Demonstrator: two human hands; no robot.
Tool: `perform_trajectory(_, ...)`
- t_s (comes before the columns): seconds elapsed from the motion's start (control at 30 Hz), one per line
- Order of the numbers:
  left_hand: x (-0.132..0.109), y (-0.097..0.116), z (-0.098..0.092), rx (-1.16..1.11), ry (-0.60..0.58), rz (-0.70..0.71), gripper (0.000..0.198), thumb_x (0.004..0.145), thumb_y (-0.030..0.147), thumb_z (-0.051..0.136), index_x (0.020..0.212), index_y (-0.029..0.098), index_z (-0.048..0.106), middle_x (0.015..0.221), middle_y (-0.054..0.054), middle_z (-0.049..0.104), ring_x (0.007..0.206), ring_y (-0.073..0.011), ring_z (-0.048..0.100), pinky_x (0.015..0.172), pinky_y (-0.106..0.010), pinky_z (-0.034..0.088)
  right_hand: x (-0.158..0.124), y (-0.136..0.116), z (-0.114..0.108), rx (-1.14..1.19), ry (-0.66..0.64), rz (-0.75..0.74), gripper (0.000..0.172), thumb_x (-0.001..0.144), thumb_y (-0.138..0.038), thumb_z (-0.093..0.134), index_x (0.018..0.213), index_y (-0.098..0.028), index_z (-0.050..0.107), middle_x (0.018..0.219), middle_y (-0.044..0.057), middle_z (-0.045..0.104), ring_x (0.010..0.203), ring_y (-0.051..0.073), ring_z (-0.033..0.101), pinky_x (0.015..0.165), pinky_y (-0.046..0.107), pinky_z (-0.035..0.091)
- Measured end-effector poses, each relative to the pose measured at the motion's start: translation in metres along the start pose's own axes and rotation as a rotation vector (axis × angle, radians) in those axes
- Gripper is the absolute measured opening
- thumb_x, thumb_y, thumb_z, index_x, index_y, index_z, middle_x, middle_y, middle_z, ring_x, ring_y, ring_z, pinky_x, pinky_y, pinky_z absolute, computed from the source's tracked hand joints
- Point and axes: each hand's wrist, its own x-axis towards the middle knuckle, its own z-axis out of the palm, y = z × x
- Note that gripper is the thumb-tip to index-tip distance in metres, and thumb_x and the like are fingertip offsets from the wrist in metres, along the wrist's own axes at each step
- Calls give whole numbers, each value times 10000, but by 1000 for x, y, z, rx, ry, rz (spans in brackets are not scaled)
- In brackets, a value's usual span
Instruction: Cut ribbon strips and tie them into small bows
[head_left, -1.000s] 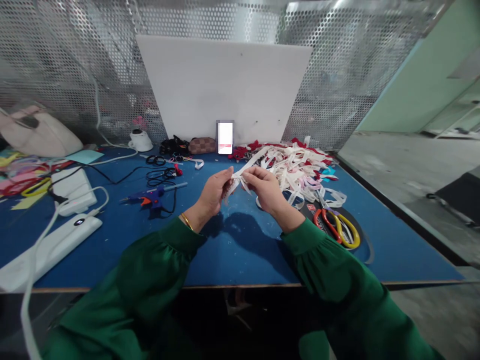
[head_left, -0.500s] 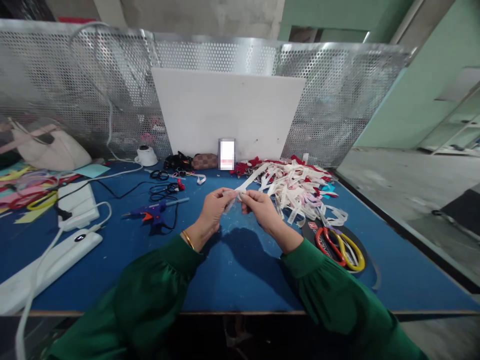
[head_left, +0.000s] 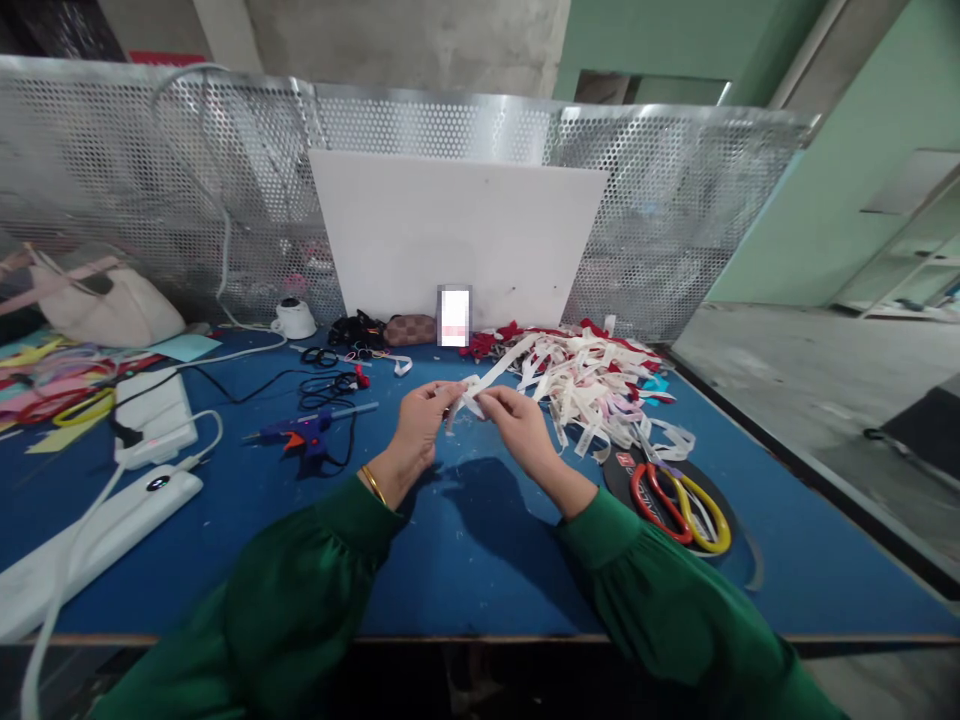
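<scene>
A white ribbon, looped into a small knot or bow shape, is held up over the middle of the blue table. My left hand pinches its left side between thumb and fingers, and a short end hangs below. From the right, my right hand pinches the ribbon close to the same spot. A longer strip slants from the fingers toward the ribbon pile, which mixes white, cream, pink and red strips. Both hands are closed, with the fingertips only a little apart.
Scissors with red and yellow handles lie on a dark round pad at right. At left are a blue glue gun, a white power strip and a long white device. A white board leans behind a phone.
The fingertips have drawn slightly apart, so more of the ribbon loop shows between them. The view has tilted up a little.
</scene>
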Motion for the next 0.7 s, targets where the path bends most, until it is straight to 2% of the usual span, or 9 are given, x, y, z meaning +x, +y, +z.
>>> perform_trajectory(0.07, -3, 0, 0, -1, -10, -23, 376, 480, 369, 892, 721, 140, 717, 588, 11, 631, 502, -90, 505, 499, -226, 377, 3, 1, -1, 181, 67, 78, 249, 783, -431, 662, 859, -195, 685, 754, 15, 676, 709, 165, 593, 681, 285, 447)
perform_trajectory(0.13, -6, 0, 1, 10, -41, -38, 375, 489, 371, 893, 725, 140, 715, 593, 11, 631, 507, -93, 516, 500, -225, 387, 5, 1, -3, 296, 96, 133, 273, 717, -423, 729, 860, -193, 691, 757, 13, 680, 721, 165, 609, 694, 288, 460)
perform_trajectory(0.27, -10, -1, 2, 60, -99, -35, 340, 542, 389, 873, 713, 145, 710, 604, 6, 633, 519, -96, 526, 508, -225, 390, 4, -4, -5, 359, 116, 146, 241, 696, -403, 750, 788, -191, 681, 685, -1, 650, 669, 147, 584, 677, 288, 455)
perform_trajectory(0.33, -11, 1, 2, 84, -127, -26, 340, 593, 420, 844, 767, 150, 734, 663, -14, 668, 555, -107, 552, 530, -230, 404, 3, -6, -5, 334, 114, 129, 229, 709, -400, 740, 772, -188, 678, 659, -2, 639, 643, 143, 565, 655, 286, 445)
perform_trajectory(0.43, -12, 5, 4, 141, -138, 69, 340, 646, 433, 812, 838, 157, 767, 765, -40, 718, 634, -124, 591, 588, -239, 435, 2, -8, -4, 256, 82, 104, 224, 734, -408, 722, 751, -189, 679, 634, 0, 627, 611, 139, 536, 614, 281, 418)
perform_trajectory(0.57, -14, 7, 5, 288, -116, 278, 193, 658, 323, 803, 774, 171, 776, 783, -40, 742, 728, -158, 631, 710, -266, 480, 0, -7, -1, 165, 60, 85, 222, 757, -416, 708, 744, -196, 688, 635, -5, 615, 580, 131, 485, 569, 277, 372)
perform_trajectory(0.7, -11, 3, 2, 393, -74, 374, 128, 723, 301, 746, 750, 178, 769, 766, -36, 744, 725, -167, 638, 713, -272, 480, -1, -4, 1, 165, 66, 92, 252, 757, -438, 712, 737, -189, 679, 603, -18, 577, 548, 117, 436, 536, 269, 328)
